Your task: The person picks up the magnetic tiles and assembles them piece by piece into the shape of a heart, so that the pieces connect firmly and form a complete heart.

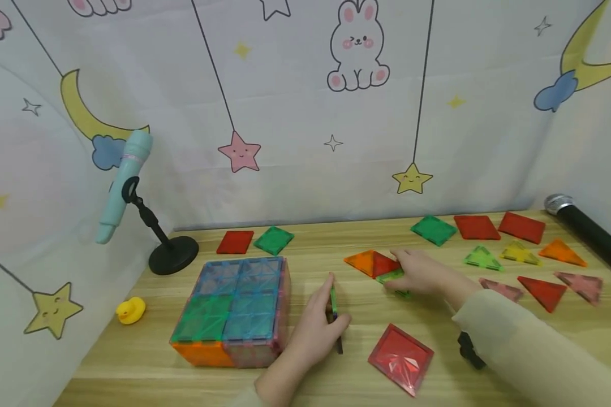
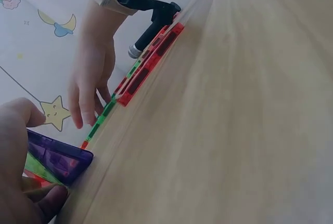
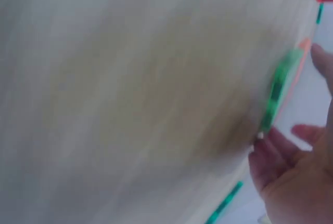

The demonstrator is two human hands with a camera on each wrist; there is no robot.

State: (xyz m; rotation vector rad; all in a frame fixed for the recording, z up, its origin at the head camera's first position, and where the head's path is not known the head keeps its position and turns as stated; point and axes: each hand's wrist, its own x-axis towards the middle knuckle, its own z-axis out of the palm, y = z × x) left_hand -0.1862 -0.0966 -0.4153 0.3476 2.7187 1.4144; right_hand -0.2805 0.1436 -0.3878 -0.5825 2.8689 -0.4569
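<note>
My left hand (image 1: pixel 331 316) grips a small stack of magnetic tiles (image 1: pixel 333 302) upright on edge, just right of a flat box of tiles (image 1: pixel 234 308). The left wrist view shows that stack as a purple tile (image 2: pixel 60 157) over a green one, pinched between thumb and fingers of the left hand (image 2: pixel 18 182). My right hand (image 1: pixel 412 271) lies with straight fingers on a green triangle tile (image 1: pixel 391 276), beside an orange triangle (image 1: pixel 361 262) and a red triangle (image 1: pixel 384 263). In the blurred right wrist view, the right hand's (image 3: pixel 291 172) fingertips touch the green tile's (image 3: pixel 276 91) edge.
A red square tile (image 1: pixel 401 357) lies near the front edge. Several square and triangle tiles are spread at the back right (image 1: pixel 476 226) and two at the back left (image 1: pixel 273 239). A teal microphone on a stand (image 1: pixel 124 181), a yellow duck (image 1: pixel 130 310) and a black microphone (image 1: pixel 585 226) flank the table.
</note>
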